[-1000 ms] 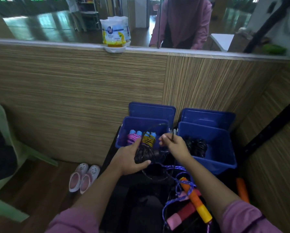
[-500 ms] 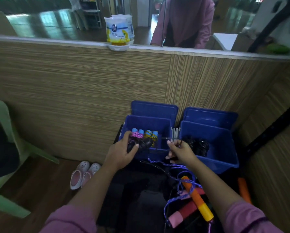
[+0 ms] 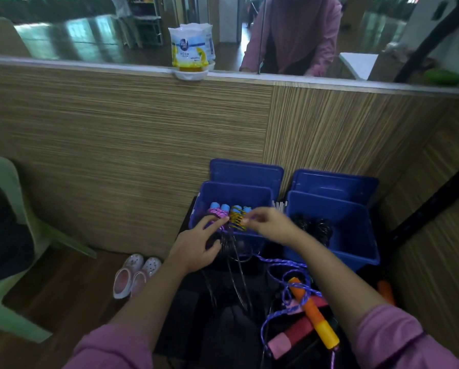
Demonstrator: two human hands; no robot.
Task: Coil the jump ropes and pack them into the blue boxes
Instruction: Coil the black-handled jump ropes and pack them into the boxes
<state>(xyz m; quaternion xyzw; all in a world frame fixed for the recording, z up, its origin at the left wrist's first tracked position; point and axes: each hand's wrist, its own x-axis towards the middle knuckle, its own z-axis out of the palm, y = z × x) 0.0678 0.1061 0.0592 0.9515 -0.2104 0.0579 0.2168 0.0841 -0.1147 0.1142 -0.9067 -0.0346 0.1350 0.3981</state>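
A black jump rope (image 3: 229, 249) hangs in loose loops at the front rim of the left blue box (image 3: 233, 194), gripped by the left hand (image 3: 196, 249). The right hand (image 3: 272, 225) pinches near a yellow coiled rope (image 3: 237, 218) inside. The right blue box (image 3: 356, 235) holds black coils (image 3: 313, 227). A purple rope (image 3: 284, 283) lies nearer, with 1 orange handle (image 3: 313, 312).
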